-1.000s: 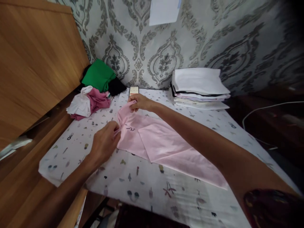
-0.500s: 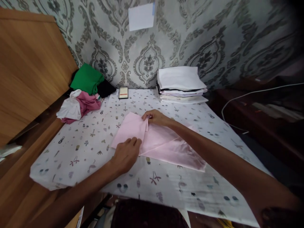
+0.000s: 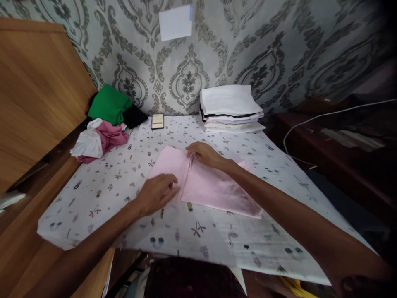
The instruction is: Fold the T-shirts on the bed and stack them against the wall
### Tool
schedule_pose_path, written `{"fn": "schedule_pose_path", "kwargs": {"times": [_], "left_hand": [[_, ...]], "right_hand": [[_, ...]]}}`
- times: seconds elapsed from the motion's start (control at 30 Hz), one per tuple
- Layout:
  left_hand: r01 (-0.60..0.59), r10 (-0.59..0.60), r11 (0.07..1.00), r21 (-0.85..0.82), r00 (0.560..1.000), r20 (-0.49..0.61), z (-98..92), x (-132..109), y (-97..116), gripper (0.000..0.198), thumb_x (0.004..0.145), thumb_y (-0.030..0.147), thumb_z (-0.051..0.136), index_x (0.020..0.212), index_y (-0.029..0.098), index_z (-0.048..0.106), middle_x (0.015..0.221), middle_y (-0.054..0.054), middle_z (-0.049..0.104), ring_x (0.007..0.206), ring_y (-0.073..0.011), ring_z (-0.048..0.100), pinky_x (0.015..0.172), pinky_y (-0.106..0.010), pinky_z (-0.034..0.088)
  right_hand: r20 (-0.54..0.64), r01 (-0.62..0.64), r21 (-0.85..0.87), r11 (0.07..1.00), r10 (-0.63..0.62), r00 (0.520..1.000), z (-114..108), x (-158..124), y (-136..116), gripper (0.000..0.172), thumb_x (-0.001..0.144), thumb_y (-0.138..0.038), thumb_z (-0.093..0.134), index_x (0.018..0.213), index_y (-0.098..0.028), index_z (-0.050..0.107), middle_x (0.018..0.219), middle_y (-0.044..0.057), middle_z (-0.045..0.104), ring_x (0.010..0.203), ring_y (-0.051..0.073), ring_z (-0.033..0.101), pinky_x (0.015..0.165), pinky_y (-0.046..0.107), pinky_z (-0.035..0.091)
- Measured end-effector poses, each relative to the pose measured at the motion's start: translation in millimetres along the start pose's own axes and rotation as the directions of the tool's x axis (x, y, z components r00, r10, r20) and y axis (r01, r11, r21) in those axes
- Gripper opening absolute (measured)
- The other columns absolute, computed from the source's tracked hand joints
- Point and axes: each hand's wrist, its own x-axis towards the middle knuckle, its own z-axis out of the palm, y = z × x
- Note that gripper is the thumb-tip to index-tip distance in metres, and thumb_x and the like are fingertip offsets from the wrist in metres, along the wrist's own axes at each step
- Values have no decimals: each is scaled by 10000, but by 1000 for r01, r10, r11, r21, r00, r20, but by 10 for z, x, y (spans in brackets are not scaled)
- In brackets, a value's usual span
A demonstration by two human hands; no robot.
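A pale pink cloth garment [image 3: 211,186] lies partly folded on the table, its left part doubled over into a neat panel. My right hand [image 3: 203,154] pinches the folded edge at the far side, near the middle of the cloth. Over the near left part of the panel is my left hand [image 3: 158,192], its fingers apart and slightly curled, with nothing held in them. Whether its fingertips touch the cloth I cannot tell. The cloth's right end is wrinkled and partly hidden under my right forearm.
A stack of folded clothes [image 3: 231,101] stands at the table's back right. Crumpled white and pink clothes [image 3: 111,134] and a green cloth [image 3: 110,103] lie at the back left, beside a wooden panel [image 3: 40,95]. A small framed card [image 3: 157,121] sits near the wall.
My left hand has lifted from the fold's near edge and shifted left, its fingers opening. My right hand keeps its pinch at the far edge. The view has shifted slightly.
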Motion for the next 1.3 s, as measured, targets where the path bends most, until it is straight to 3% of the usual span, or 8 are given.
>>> {"fn": "schedule_pose_path", "kwargs": {"times": [0.1, 0.23, 0.37, 0.67, 0.9, 1.07, 1.17, 1.3], "left_hand": [[80, -57, 987, 138, 986, -158, 67, 129, -250, 329, 1016, 356, 397, 1197, 141, 567, 1208, -157, 659, 1149, -274, 608, 965, -426, 489], [114, -97, 942, 316, 993, -70, 351, 202, -458, 587, 1013, 485, 404, 1435, 78, 439, 1545, -231, 424, 1469, -329, 353, 1190, -522, 293], [135, -127, 914, 382, 991, -47, 517, 158, -486, 678, 1032, 552, 266, 1510, 83, 372, 1601, -215, 342, 1519, -301, 264, 1230, -537, 209], [164, -168, 915, 369, 986, -23, 483, 166, -458, 714, 1027, 582, 238, 1521, 82, 359, 1619, -215, 299, 1532, -304, 221, 1235, -543, 193], [240, -238, 962, 129, 971, -34, 376, 97, -498, 685, 989, 557, 410, 1503, 108, 358, 1637, -224, 249, 1531, -329, 210, 1220, -534, 233], [346, -389, 912, -219, 899, -200, 159, -136, -620, 535, 939, 430, 485, 1409, 178, 443, 1326, -156, 575, 1208, -263, 572, 994, -436, 480], [462, -536, 795, -393, 838, -98, 50, -221, -669, 547, 860, 465, 547, 1322, 175, 499, 978, -57, 655, 825, -200, 622, 747, -340, 502], [567, -596, 696, -441, 798, 86, -53, -233, -638, 425, 746, 502, 611, 1016, 174, 622, 764, 5, 617, 699, -179, 554, 616, -272, 408]], "right_hand": [[-5, 38, -22, 999, -38, 999, 132, 173, -198, 436, 811, -13, 452, 1069, -201, 749, 1234, 85, 715, 1186, 247, 625, 1019, 424, 482], [155, 21, -113, 993, -3, 988, 402, 539, -357, 373, 934, -130, 453, 1238, -161, 667, 1297, 135, 672, 1208, 258, 599, 1016, 434, 467], [164, -48, -175, 983, 77, 983, 544, 762, -304, 415, 947, -91, 378, 1282, -135, 619, 1368, 153, 622, 1251, 277, 555, 1039, 472, 422], [109, -120, -219, 968, 147, 983, 611, 869, -295, 415, 992, -183, 338, 1350, -135, 542, 1426, 179, 556, 1294, 305, 490, 1052, 505, 374], [94, -165, -229, 959, 190, 977, 602, 912, -367, 414, 994, -213, 370, 1367, -150, 536, 1407, 166, 566, 1288, 315, 487, 1052, 515, 373], [50, -103, -187, 977, 114, 992, 435, 757, -395, 434, 937, -116, 407, 1335, -154, 575, 1350, 149, 589, 1245, 270, 534, 1017, 430, 433], [177, 37, -180, 983, -5, 984, 377, 771, -380, 523, 870, -32, 436, 1338, -204, 593, 1437, 123, 530, 1269, 252, 539, 989, 388, 461], [345, 136, -197, 971, -61, 937, 351, 982, -349, 638, 790, 5, 513, 1327, -330, 598, 1502, 34, 488, 1251, 228, 558, 909, 321, 481]]}}
